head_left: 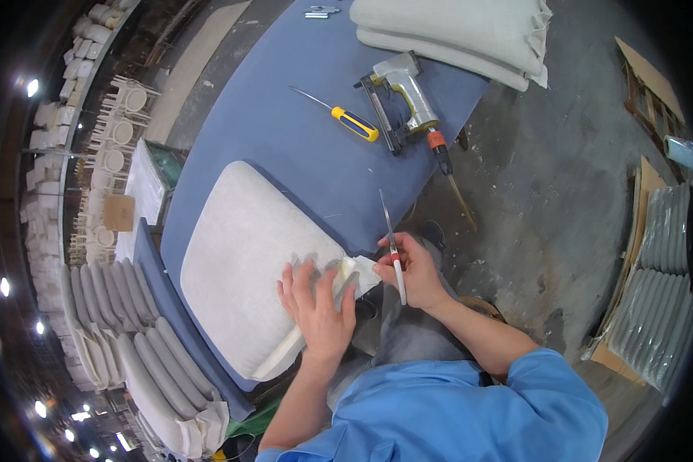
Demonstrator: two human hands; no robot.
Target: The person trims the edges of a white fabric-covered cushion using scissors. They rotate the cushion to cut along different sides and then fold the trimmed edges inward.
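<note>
A padded seat cushion [242, 246] in off-white fabric lies on the blue-covered table. My left hand [319, 312] rests on its near right corner, with the fingers spread and pressing on the cover. At that corner a loose fabric flap [366, 276] sticks out, and some yellowish padding shows beside it. My right hand [416, 273] grips a slim pointed knife-like tool [396, 266] with a white handle and a red band, its thin metal blade pointing away from me. The right fingertips also touch the flap's edge.
Beyond the cushion are a yellow-handled screwdriver [354, 123] and a pneumatic staple gun [408, 92] with a hose. Stacked cushions [454, 35] lie on the table's far end. Grey cushions [158, 369] stand at the left; wrapped ones [658, 300] are at the right on the floor.
</note>
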